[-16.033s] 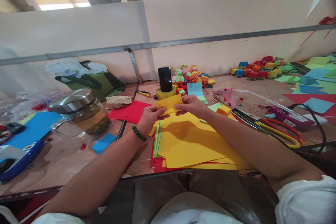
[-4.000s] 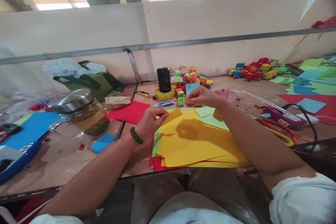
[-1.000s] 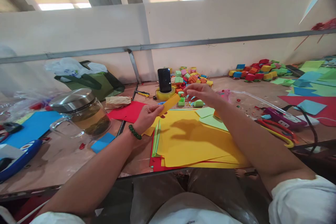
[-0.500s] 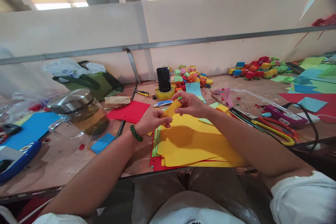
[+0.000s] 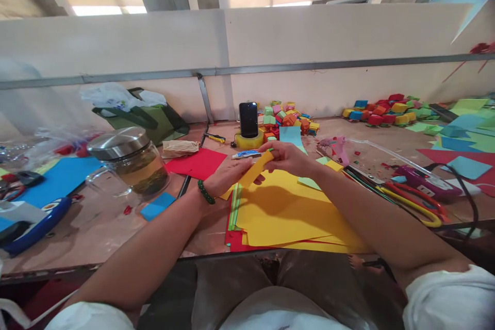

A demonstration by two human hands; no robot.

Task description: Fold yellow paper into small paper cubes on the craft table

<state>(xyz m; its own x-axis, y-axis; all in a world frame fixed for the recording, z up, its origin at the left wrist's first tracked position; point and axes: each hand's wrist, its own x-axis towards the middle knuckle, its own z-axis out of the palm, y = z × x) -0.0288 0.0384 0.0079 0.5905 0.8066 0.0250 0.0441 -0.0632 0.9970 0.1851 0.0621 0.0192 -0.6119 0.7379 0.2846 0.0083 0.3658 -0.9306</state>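
A narrow yellow paper strip (image 5: 255,169) slants above the stacked sheets, with a small green spot at its upper end. My right hand (image 5: 291,159) pinches this upper end between thumb and fingers. Behind and under the strip, my left hand (image 5: 228,176) has its fingers stretched out against the paper; the strip covers part of them. A green bead bracelet (image 5: 206,192) circles my left wrist. Below both hands lies a stack of yellow paper (image 5: 286,216), with green and red sheets showing at its left edge.
A phone (image 5: 248,119) leans upright on a yellow tape roll (image 5: 249,141), near piled paper cubes (image 5: 292,121). Left stands a glass teapot (image 5: 139,165) beside a red sheet (image 5: 197,163). Scissors (image 5: 417,209), a pink glue gun (image 5: 340,149) and a purple box (image 5: 425,183) lie right.
My left thumb and fingers have loosened from their pinch on the strip's lower end and stretched out behind it. My right hand keeps its hold. The view has shifted slightly.
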